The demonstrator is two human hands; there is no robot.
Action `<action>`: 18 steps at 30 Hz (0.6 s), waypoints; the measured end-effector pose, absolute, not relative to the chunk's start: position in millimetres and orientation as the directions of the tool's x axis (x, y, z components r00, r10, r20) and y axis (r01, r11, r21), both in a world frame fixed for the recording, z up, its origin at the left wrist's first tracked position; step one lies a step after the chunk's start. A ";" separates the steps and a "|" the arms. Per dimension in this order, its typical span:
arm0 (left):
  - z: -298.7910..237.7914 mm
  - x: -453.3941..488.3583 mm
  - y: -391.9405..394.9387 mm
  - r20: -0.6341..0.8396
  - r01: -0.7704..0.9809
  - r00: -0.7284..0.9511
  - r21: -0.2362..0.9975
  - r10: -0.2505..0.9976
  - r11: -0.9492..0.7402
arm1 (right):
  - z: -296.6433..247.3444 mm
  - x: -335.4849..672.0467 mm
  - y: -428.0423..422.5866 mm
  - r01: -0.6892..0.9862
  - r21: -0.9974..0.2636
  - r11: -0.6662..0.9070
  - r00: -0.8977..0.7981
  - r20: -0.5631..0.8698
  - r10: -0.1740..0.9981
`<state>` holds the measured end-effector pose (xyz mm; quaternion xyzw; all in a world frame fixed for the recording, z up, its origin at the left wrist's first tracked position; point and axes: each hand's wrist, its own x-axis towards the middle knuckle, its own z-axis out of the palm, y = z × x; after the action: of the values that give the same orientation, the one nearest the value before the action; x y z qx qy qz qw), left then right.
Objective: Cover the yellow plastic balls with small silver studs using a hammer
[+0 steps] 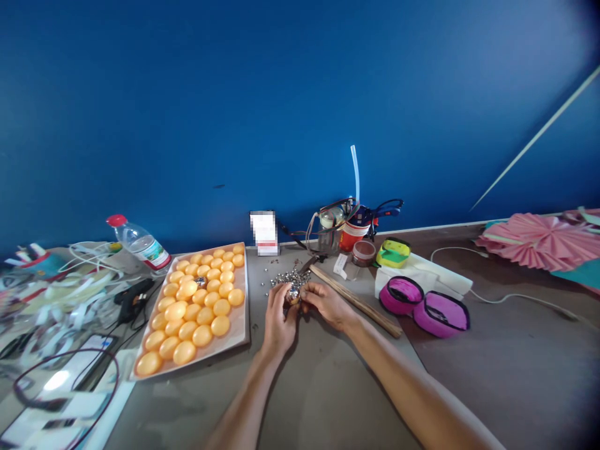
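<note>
My left hand (pixel 280 322) is closed around a small ball (pixel 294 295), whose visible side is covered in shiny silver pieces. My right hand (pixel 325 304) is at the ball's right side, thumb and fingers pinched together. Whatever those fingertips hold is too small or hidden to make out. Just behind both hands spreads a loose heap of small silver studs (pixel 287 277). To the left, a shallow white box (pixel 247 312) holds several rows of plain orange balls (pixel 205 316), with one silver-covered ball (pixel 201 282) among them.
A hammer (pixel 359 302) with a wooden handle lies right of my hands. Purple bands (pixel 440 314), a yellow-green band (pixel 394 252) and a round jar (pixel 364 252) are farther right. A bottle (pixel 145 247), glue gun (pixel 134 300) and tangled strips crowd the left. A blue wall (pixel 300 112) stands behind.
</note>
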<state>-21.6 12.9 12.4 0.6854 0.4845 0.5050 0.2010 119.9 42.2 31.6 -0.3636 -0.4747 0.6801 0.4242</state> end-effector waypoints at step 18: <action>11.2 -22.6 10.5 0.522 0.468 0.032 0.745 0.852 -0.474 | 33.2 117.9 40.6 -0.211 -0.957 -0.198 -0.344 -0.117 0.931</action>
<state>-22.6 10.5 11.2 0.6929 0.4765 0.5069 0.1893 117.9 40.6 33.2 -0.3837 -0.4693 0.6723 0.4249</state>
